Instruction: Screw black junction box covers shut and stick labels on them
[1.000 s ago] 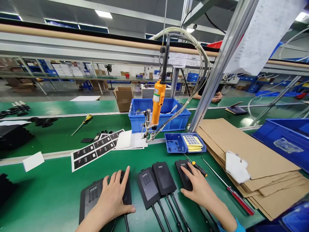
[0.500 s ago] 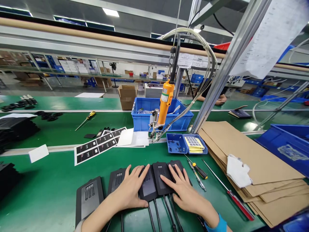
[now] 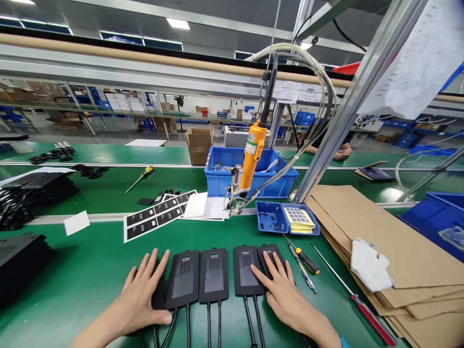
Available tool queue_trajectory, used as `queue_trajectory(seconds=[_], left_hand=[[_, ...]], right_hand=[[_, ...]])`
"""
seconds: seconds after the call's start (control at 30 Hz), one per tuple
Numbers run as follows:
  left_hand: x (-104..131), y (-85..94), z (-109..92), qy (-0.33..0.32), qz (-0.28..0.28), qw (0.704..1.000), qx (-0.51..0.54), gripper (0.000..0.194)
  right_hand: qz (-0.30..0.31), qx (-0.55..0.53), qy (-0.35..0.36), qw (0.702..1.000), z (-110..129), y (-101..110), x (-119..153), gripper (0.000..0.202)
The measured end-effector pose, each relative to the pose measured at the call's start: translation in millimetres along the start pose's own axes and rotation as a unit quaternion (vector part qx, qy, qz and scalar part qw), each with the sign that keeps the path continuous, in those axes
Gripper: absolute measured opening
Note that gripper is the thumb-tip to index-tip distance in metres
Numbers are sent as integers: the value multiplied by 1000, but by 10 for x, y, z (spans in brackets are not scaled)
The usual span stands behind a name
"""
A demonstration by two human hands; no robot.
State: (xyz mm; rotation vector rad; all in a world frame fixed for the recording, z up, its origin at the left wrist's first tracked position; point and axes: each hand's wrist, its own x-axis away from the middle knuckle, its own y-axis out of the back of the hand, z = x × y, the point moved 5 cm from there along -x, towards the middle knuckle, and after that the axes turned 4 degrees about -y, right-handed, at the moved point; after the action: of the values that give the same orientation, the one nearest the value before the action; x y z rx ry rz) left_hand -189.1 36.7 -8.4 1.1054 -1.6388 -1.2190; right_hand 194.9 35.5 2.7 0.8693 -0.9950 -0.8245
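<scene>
Several flat black control boxes, each with a small digit display and two black cables, lie in a row on the green bench. My left hand (image 3: 139, 295) rests with spread fingers over the leftmost box (image 3: 158, 292), which it mostly covers. Right of it lie a second box (image 3: 183, 276) and a third box (image 3: 213, 275), untouched. My right hand (image 3: 282, 290) lies flat, fingers apart, over the rightmost box (image 3: 268, 252), with one fingertip at the edge of the neighbouring box (image 3: 247, 270). The rightmost box is tilted and partly hidden.
An orange electric screwdriver (image 3: 252, 157) hangs before a blue bin (image 3: 217, 183). Small blue trays (image 3: 270, 224) hold screws and labels. Screwdrivers (image 3: 308, 261), cardboard sheets (image 3: 362, 222) and a red-handled tool (image 3: 373, 320) lie right. Printed label sheets (image 3: 155, 220) and black units (image 3: 21, 266) lie left.
My left hand has moved left from the middle box onto the leftmost box. That box now sits close to its neighbour, and a gap shows between the third and fourth boxes.
</scene>
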Motion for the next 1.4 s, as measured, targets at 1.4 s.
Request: queue_trajectory(seconds=[1.4], left_hand=[[-239,81,-223,-157,-97,940,288,94]], right_hand=[[-15,-10,-80,997,34,-104,11,72]])
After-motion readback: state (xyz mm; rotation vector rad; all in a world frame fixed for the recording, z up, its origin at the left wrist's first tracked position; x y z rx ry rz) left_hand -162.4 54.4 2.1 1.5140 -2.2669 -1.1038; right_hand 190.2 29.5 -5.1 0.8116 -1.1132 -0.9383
